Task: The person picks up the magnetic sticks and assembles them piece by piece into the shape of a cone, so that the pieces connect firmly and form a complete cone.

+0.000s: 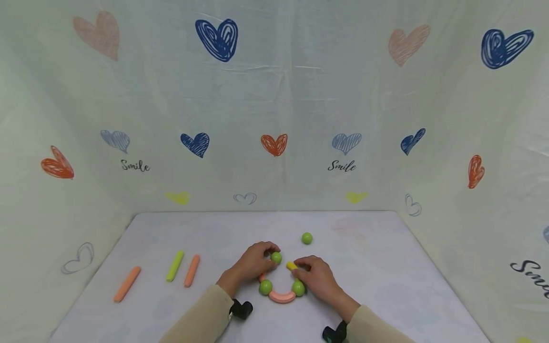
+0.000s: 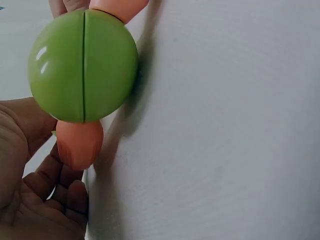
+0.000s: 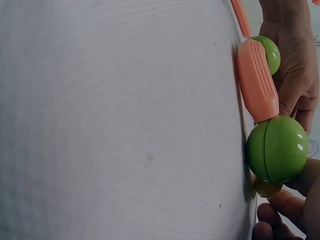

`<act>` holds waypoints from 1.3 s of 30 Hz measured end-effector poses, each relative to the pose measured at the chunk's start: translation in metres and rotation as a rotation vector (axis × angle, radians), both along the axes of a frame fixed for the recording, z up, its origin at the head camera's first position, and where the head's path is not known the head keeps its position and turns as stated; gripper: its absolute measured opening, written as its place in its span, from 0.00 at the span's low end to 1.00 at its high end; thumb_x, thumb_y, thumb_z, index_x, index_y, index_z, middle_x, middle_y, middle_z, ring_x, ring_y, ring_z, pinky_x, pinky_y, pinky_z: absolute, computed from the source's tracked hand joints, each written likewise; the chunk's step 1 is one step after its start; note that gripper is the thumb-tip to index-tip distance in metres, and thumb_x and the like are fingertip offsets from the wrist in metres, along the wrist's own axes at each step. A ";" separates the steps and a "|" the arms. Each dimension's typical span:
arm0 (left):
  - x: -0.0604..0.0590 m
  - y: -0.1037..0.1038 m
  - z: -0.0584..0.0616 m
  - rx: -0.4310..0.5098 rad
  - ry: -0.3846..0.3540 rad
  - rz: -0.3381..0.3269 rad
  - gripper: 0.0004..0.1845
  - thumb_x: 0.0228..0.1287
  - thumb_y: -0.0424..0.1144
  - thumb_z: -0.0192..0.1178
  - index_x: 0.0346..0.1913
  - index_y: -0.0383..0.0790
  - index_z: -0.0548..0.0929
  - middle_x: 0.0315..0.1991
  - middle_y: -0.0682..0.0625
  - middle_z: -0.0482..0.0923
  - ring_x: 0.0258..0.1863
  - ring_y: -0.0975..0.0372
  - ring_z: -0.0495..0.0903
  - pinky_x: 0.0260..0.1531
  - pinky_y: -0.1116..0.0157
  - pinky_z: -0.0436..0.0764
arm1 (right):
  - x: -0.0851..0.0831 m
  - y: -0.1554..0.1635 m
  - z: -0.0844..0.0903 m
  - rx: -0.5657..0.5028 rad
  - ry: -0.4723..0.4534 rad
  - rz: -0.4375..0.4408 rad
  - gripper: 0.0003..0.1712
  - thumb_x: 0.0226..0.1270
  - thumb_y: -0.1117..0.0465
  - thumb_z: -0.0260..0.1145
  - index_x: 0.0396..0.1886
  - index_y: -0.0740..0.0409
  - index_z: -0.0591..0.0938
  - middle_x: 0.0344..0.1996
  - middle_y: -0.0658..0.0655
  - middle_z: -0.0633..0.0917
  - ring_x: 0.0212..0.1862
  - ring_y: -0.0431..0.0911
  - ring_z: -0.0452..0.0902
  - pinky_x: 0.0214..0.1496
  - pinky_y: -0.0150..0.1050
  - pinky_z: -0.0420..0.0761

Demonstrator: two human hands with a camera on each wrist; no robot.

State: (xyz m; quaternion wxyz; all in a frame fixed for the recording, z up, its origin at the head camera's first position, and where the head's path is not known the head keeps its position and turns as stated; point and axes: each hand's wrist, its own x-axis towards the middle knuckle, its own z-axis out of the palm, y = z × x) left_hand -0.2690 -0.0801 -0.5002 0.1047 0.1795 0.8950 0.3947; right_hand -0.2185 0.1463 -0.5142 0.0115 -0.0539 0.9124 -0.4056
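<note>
From the head view, the left hand [image 1: 253,261] curls its fingers round a green ball [image 1: 276,257] topping a chain on the table [image 1: 369,267] — two more green balls [image 1: 265,287] joined by a curved orange rod [image 1: 281,297]. The right hand [image 1: 315,275] pinches a yellow rod [image 1: 291,266].

The left wrist view shows one ball [image 2: 83,65] with orange rod ends either side, fingers [image 2: 55,200] curled just below.

The right wrist view shows the orange rod [image 3: 256,80] between two balls — fingers beside the nearer one [image 3: 276,148].

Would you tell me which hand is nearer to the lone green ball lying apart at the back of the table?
Right. The right hand lies just in front of the lone green ball; the left hand sits farther off to its left, gripping another green ball.
</note>
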 end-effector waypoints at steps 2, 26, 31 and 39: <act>0.002 -0.001 0.000 0.006 0.006 -0.001 0.17 0.65 0.39 0.73 0.56 0.48 0.85 0.52 0.51 0.82 0.54 0.55 0.77 0.59 0.48 0.78 | 0.000 0.000 0.000 0.007 0.000 -0.005 0.18 0.66 0.52 0.75 0.52 0.55 0.89 0.48 0.53 0.87 0.50 0.46 0.81 0.54 0.51 0.82; 0.011 0.008 -0.005 0.010 0.018 -0.018 0.17 0.64 0.39 0.74 0.55 0.51 0.89 0.50 0.55 0.85 0.55 0.56 0.79 0.64 0.45 0.76 | 0.002 0.000 0.000 0.052 0.022 -0.002 0.14 0.65 0.52 0.77 0.45 0.54 0.89 0.41 0.50 0.86 0.44 0.43 0.78 0.48 0.45 0.80; 0.012 0.007 -0.005 0.019 0.021 -0.020 0.17 0.64 0.38 0.74 0.56 0.50 0.89 0.53 0.53 0.86 0.60 0.53 0.79 0.67 0.43 0.75 | 0.006 0.002 0.001 0.056 0.018 -0.006 0.14 0.65 0.51 0.77 0.45 0.53 0.90 0.40 0.49 0.86 0.42 0.42 0.76 0.45 0.43 0.78; 0.014 0.005 -0.005 0.030 0.014 0.002 0.18 0.64 0.39 0.74 0.56 0.49 0.88 0.53 0.53 0.85 0.59 0.54 0.79 0.66 0.44 0.75 | 0.018 0.004 0.004 0.006 -0.022 -0.019 0.17 0.70 0.48 0.72 0.49 0.54 0.88 0.43 0.50 0.86 0.47 0.42 0.80 0.51 0.47 0.82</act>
